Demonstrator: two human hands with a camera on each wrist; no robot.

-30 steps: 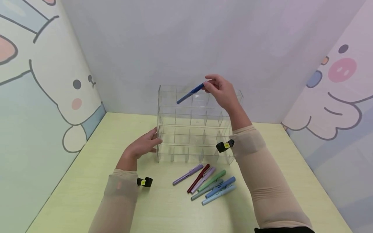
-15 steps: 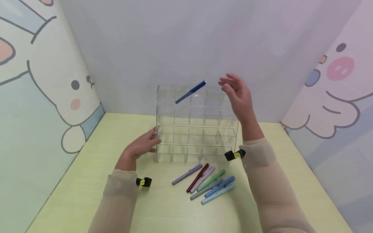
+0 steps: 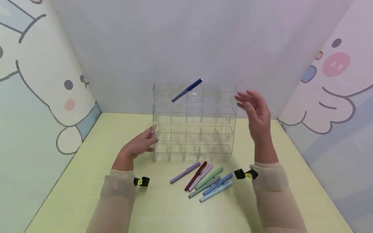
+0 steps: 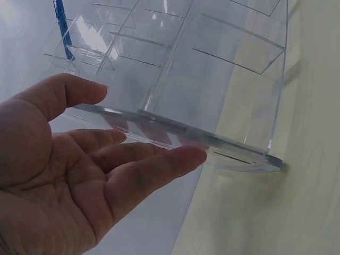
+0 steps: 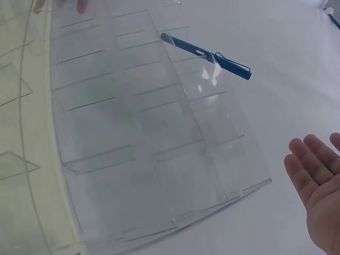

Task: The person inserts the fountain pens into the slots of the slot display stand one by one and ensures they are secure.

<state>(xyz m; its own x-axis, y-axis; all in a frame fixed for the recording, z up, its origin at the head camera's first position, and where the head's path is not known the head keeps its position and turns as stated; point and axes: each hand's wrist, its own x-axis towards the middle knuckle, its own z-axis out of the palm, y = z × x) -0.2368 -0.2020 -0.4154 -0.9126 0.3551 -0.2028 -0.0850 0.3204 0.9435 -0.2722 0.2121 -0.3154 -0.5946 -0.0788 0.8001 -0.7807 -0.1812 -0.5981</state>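
A clear acrylic rack [image 3: 193,129] with several tiers of small compartments stands upright. My left hand [image 3: 140,144] is at its left side; in the left wrist view, the fingers [image 4: 159,172] lie along the outside of the side panel, with the thumb by its edge. One dark blue pen [image 3: 186,90] lies slanted across the top tier, its clip showing in the right wrist view. Beside the rack's upper right corner my right hand [image 3: 256,113] is raised, fingers extended and holding nothing. Several capped pens lie in front, including a purple pen [image 3: 185,173], dark red pen [image 3: 196,176] and green pen [image 3: 209,178].
Close together in the pen group lie a grey-green pen [image 3: 204,187], a blue pen [image 3: 218,184] and a light blue pen [image 3: 216,192]. Everything stands on a pale yellow table [image 3: 157,207]. A grey-white wall [image 3: 192,42] rises behind the rack, with cartoon-printed walls at both sides.
My right hand has let go of the dark blue pen, leaving it on the top tier, and has moved right and down past the rack's edge. My left hand stays at the rack's side.
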